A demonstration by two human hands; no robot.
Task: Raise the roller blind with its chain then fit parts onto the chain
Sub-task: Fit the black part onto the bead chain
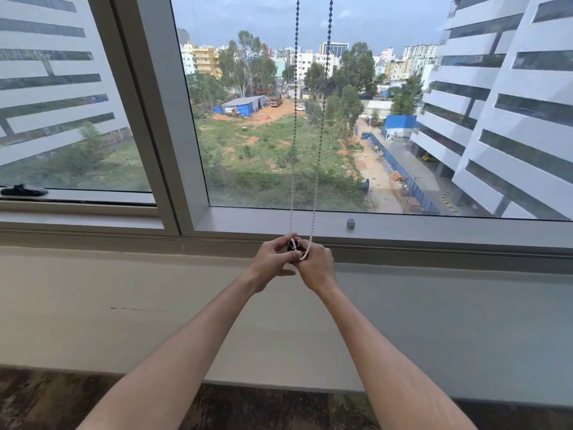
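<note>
The bead chain (322,125) hangs as two strands from the top edge at twelve o'clock down to centre frame, where its white bottom loop crosses a small dark part (293,244) held between both hands. The left hand (273,259), at nine o'clock of the part, has its fingers curled closed on it; the right hand (316,265), at three o'clock, pinches the loop and part, with beads draped over its fingers. Behind them runs the window frame (248,223), with a small grey cylinder (350,223) standing on it at two o'clock of the hands. A black handle (23,190) lies at nine o'clock.
</note>
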